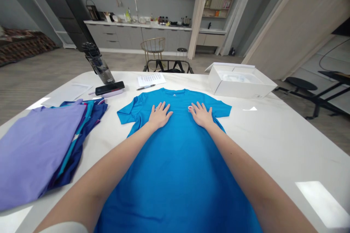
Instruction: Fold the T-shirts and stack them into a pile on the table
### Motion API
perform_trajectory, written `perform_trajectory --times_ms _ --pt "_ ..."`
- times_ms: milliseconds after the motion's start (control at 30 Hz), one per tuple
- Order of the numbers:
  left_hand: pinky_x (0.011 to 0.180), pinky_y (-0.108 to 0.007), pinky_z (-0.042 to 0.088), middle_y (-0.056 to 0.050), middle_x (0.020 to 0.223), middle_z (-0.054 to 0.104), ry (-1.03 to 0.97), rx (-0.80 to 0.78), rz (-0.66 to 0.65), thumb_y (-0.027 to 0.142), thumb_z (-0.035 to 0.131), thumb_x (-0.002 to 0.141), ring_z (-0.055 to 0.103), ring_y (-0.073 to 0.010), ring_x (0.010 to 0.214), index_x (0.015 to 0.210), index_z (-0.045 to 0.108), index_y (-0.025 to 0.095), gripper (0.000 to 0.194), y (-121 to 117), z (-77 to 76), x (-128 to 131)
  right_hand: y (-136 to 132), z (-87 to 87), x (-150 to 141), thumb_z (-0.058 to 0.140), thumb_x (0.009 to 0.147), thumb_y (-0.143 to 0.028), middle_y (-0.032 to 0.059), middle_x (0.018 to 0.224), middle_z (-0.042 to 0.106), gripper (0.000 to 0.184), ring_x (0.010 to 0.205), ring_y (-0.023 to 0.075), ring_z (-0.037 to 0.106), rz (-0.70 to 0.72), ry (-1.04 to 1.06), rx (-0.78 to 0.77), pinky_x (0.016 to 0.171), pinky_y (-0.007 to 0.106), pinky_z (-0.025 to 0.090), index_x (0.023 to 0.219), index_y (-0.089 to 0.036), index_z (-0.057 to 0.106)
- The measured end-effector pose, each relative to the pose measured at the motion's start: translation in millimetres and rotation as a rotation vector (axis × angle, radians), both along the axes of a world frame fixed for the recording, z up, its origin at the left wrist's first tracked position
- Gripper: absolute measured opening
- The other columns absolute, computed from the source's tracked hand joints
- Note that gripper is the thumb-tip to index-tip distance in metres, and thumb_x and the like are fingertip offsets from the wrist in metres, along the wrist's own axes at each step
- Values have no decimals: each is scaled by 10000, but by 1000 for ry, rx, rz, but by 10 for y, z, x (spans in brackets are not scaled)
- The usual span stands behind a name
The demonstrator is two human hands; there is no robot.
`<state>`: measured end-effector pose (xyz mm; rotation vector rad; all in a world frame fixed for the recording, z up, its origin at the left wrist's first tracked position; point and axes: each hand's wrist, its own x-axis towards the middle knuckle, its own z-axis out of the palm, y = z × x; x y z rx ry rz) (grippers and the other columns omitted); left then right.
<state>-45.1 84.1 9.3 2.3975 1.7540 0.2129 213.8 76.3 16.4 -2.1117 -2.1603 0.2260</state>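
From the head view, a white cardboard box (242, 84) stands open near the far right corner of the worktop (284, 145), its lid raised at the back and something pale and glossy inside, too blurred to name. A blue T-shirt (177, 160) lies flat and face up in the middle of the worktop, collar toward the far edge and body running toward the person. The left hand (160, 115) and right hand (201, 115) rest on its chest, either side of a small logo (174, 95), each grip spread with palm down and nothing pinched. Left of the shirt's sleeve, just beside it, lies a stack of folded shirts (41, 149), lilac on top. Beyond the collar are a printed sheet (151, 79), a pen (146, 87), a phone (109, 88) and a dark bottle (100, 68). The right sleeve lies well apart from the worktop's right edge. Behind the far edge stands a black-framed chair (168, 66), and a long kitchen counter (136, 25) runs along the back wall.
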Motion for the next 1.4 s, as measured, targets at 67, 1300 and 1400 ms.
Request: perform_trajectory --times_ms 67,1300,1400 --pt "1268 -626 134 -74 1715 254 14 -23 12 619 204 1043 198 -310 1593 1626 344 288 685 142 -37 24 58 -29 159 120 1042 -664 87 1716 238 729 1569 389 192 -69 -9 -43 1170 771 149 1637 -305 340" --pt "1308 -455 108 -111 1732 165 49 -74 238 620 170 1014 122 -282 1609 1656 238 110 823 1349 -120 -188 1113 -130 175 109 987 -749 55 1741 139 824 1588 356 118 -101 -91 -78 1184 770 73 1675 -304 198" --pt "1301 -489 139 -98 1731 185 56 -26 196 519 178 1044 168 -286 1601 1652 266 142 721 1221 -105 -247 1078 -104 74 117 1028 -664 99 1718 226 784 1581 341 156 -77 -154 21 1203 739 2 1657 -225 280"
